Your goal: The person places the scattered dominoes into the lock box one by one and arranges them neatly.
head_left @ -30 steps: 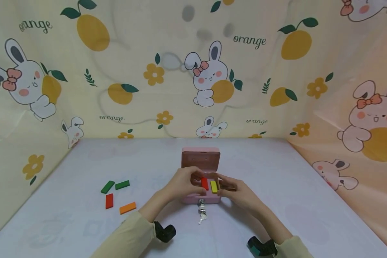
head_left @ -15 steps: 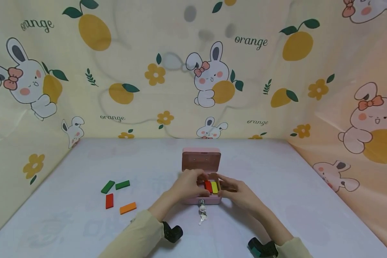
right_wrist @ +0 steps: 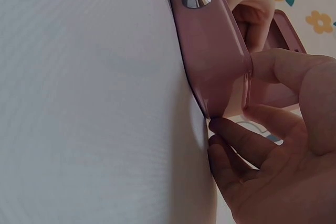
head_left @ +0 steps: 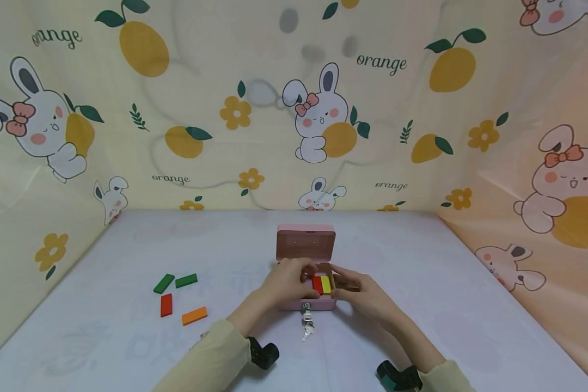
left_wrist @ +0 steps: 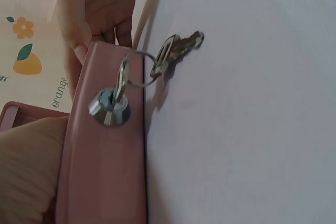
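Observation:
A pink metal lock box (head_left: 307, 305) stands on the table with its lid (head_left: 305, 246) raised. Inside, a red block (head_left: 317, 285) lies flat along the left side of a yellow block (head_left: 325, 285). My left hand (head_left: 289, 280) reaches into the box and holds the red block between thumb and fingers at its ends. At the box's right side my right hand (right_wrist: 273, 145) steadies it, thumb on the rim and fingers against the side wall. A key sits in the front lock (left_wrist: 110, 107), with more keys (left_wrist: 176, 51) hanging from its ring.
Left of the box lie two green blocks (head_left: 186, 281), a red block (head_left: 166, 305) and an orange block (head_left: 194, 316) on the white tabletop (head_left: 103, 326). A patterned cloth (head_left: 201, 81) surrounds the table's back and sides.
My left hand has moved right with the red block, bringing it down flat against the yellow one. Over the last half second it barely shifts. My right hand stays at the box's side.

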A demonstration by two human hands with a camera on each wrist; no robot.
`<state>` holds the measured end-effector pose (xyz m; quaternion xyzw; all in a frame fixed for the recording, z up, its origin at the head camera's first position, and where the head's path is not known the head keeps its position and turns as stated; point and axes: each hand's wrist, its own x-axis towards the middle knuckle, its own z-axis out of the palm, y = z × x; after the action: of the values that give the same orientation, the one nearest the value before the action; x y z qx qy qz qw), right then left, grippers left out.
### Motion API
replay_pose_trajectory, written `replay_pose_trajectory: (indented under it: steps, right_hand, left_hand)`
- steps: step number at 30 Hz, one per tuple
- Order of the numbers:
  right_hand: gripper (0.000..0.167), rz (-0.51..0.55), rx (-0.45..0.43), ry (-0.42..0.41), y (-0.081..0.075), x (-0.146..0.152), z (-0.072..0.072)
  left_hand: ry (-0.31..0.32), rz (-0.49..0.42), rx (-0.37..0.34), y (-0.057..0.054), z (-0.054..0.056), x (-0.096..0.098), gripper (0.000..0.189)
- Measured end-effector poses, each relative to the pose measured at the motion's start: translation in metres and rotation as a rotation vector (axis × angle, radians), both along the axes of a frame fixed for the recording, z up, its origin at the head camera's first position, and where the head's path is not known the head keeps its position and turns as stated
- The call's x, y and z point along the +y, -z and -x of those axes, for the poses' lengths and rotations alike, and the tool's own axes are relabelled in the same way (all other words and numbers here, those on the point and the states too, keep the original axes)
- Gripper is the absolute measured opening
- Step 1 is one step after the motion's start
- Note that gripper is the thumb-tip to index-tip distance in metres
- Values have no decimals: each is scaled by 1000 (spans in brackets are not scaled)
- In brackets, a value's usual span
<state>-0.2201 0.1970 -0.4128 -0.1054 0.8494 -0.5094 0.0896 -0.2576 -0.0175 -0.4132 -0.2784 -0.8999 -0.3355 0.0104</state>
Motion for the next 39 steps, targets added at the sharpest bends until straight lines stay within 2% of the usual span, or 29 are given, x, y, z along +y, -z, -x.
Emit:
replay_pose_trajectory:
  steps: [8, 25, 39]
  right_hand:
    - [57, 0, 7, 8, 1, -1, 0]
    - [56, 2, -14, 6, 0, 1, 1]
    - [56, -20, 5, -8, 2, 2, 2]
  left_hand:
    - [25, -28, -17, 0, 1, -3, 42]
    - [-2, -13, 1, 0, -2, -1, 41]
    - [-5, -6, 24, 3, -3, -2, 44]
